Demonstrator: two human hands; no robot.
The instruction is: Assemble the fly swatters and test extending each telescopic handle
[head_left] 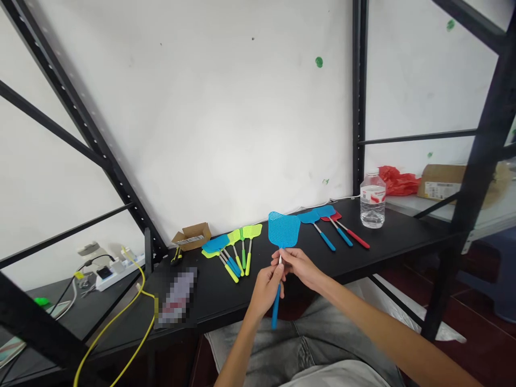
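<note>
Both hands are at the metal shaft of one blue fly swatter [284, 230], which stands up in front of the person, mesh head at the top and blue handle pointing down over the lap. The left hand [266, 287] is closed around the lower shaft, thumb on top; the right hand [300, 264] pinches just below the head. The fingers overlap, so exactly how each fingertip sits is hard to tell.

On the black table [217, 301], yellow-green, green and blue swatters [252, 231] lie fanned out to the left. To the right are two blue swatters [309, 216] and a red swatter [355, 235] (its head partly covered by a blue one). A clear bottle [373, 207] stands beyond them.
</note>
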